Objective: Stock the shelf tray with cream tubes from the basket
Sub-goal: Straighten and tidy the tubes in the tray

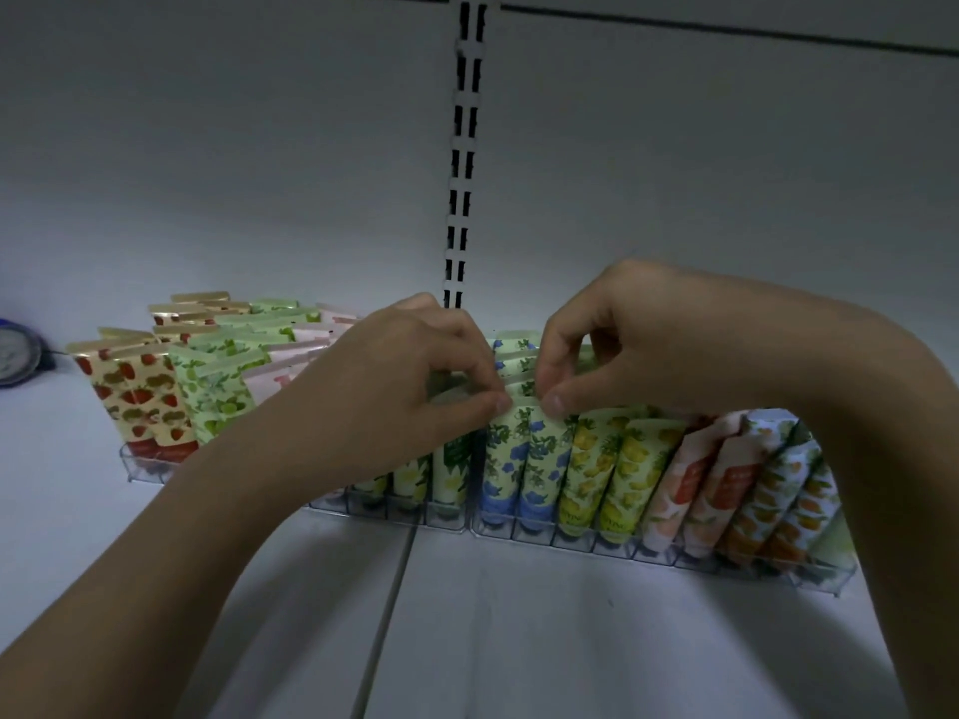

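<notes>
A clear plastic shelf tray (571, 543) runs across the white shelf, holding rows of upright cream tubes in strawberry, green, pink, blue-flower, lemon, peach and orange prints. My left hand (410, 376) and my right hand (622, 345) meet above the middle of the tray. Each pinches the top edge of the front blue-flower cream tube (511, 459), the left hand from the left, the right hand from the right, thumbs in front. The tube beside it (545, 464) stands in the adjoining slot. The basket is out of view.
A slotted metal upright (462, 163) runs up the white back wall behind the tray. A round dark-rimmed object (15, 355) lies at the far left. The shelf (519, 640) in front of the tray has a seam down its middle.
</notes>
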